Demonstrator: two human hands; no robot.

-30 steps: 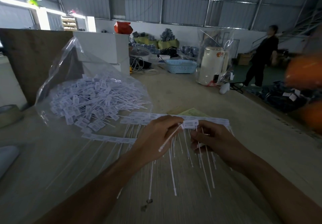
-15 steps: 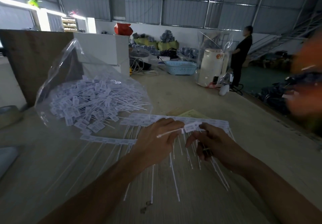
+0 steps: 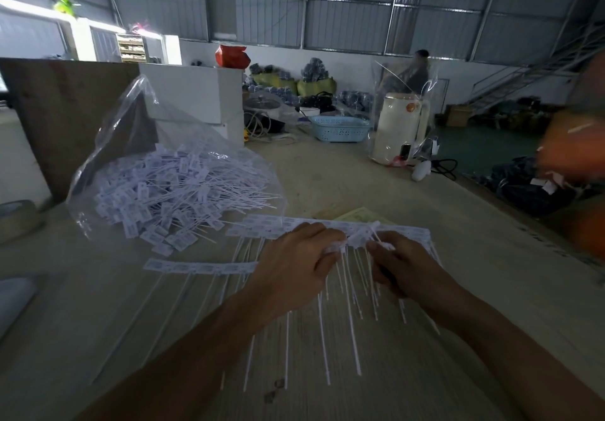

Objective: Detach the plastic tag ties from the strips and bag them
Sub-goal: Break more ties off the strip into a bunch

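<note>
Centrally, on a pale wooden table (image 3: pixel 327 171): one left hand (image 3: pixel 294 270), knuckles up, fingers curled and pinching the white tag heads of a strip of plastic tag ties (image 3: pixel 409 235) at its near edge. One right hand (image 3: pixel 402 266), just beside the left, fingers curled and pinching a tie at the same part of the strip; the exact tie is blurred and cannot be told. The strip lies across the table from left to right under both hands, its thin white tails running toward the viewer and fanning over the table between the forearms. A second strip (image 3: pixel 199 266), lying flat to the left of the left hand, apart from it, tails also pointing toward the viewer. One clear plastic bag (image 3: pixel 131 119), left of centre and beyond the second strip, mouth open toward the hands, holding a heap of loose tag ties (image 3: pixel 173 191), some spilling at the mouth onto the table. A yellow-green sheet of paper (image 3: pixel 360 216), partly under the far edge of the held strip. Farther back on the table: a light blue basket (image 3: pixel 340 129), a cream-coloured kettle (image 3: pixel 397 129) wrapped in clear film, a white box (image 3: pixel 196 93). A person (image 3: pixel 420 73) stands in the background, blurred.
</note>
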